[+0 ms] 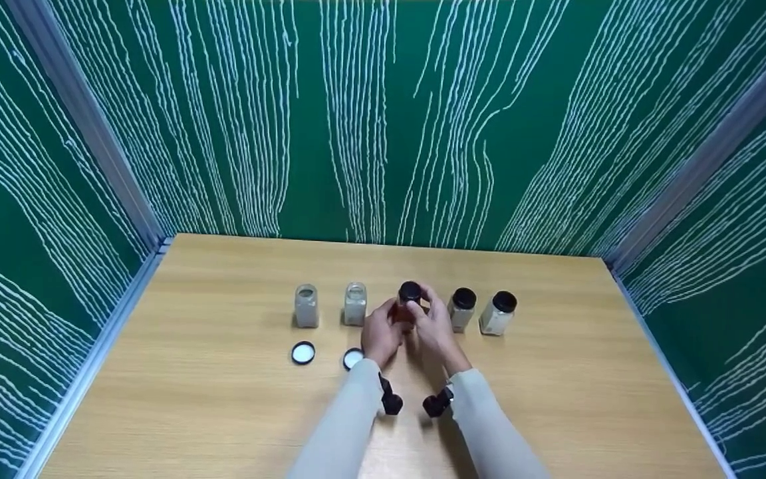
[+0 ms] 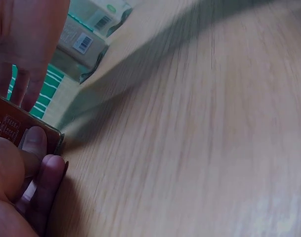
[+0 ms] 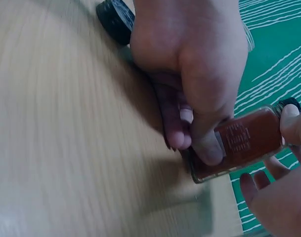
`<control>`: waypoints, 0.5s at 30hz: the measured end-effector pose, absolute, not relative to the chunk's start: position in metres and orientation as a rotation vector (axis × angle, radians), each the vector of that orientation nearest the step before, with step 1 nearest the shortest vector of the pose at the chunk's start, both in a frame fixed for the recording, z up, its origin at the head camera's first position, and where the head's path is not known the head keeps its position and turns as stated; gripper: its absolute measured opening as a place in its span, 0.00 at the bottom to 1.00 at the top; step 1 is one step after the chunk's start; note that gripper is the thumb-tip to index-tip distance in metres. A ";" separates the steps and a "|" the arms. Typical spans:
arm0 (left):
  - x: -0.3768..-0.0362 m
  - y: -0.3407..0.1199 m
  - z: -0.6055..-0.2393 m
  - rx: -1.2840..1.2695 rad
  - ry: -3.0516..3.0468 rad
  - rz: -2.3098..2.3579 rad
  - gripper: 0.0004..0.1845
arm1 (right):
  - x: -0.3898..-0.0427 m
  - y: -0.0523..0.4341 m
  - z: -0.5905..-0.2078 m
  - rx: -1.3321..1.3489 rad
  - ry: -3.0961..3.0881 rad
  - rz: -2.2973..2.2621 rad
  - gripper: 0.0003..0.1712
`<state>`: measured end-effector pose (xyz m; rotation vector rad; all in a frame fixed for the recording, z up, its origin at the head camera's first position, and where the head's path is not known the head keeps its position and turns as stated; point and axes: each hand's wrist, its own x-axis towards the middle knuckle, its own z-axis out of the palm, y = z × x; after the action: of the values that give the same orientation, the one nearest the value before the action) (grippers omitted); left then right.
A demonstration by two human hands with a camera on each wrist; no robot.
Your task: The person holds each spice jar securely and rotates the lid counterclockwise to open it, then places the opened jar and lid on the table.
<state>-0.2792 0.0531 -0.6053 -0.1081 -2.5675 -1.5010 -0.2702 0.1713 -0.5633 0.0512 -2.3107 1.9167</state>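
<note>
A clear glass spice jar [image 3: 254,143] with reddish-brown contents and a printed label is between both hands, near the middle of the table. My left hand [image 1: 382,334] grips its lower part, thumb [image 3: 210,148] across the label side. The thumb of my right hand [image 1: 435,326] lies against the black lid [image 1: 409,291], its other fingers round the far side. In the right wrist view the jar's lid [image 3: 289,104] sits on the neck. Two uncapped jars, one left [image 1: 306,307] and one nearer [image 1: 355,305], stand on the left; their black lids [image 1: 302,352] lie in front, white insides up.
Two capped jars with pale contents, a nearer one [image 1: 462,310] and a farther one [image 1: 498,313], stand right of my right hand. Green walls [image 1: 529,133] with white wavy lines enclose the wooden table [image 1: 589,399] at the back and sides.
</note>
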 end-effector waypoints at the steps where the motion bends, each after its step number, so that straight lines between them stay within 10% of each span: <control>1: -0.279 0.053 -0.605 -0.106 -2.568 -1.497 0.20 | -0.270 0.172 -0.564 0.081 -2.307 1.912 0.24; 15: -0.278 0.055 -0.606 -0.120 -2.536 -1.508 0.26 | -0.271 0.168 -0.571 -0.032 -2.151 1.892 0.27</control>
<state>-0.2781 0.0548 -0.6058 -0.1202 -2.5356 -1.5085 -0.2714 0.1683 -0.5709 -0.0324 -2.1507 1.8919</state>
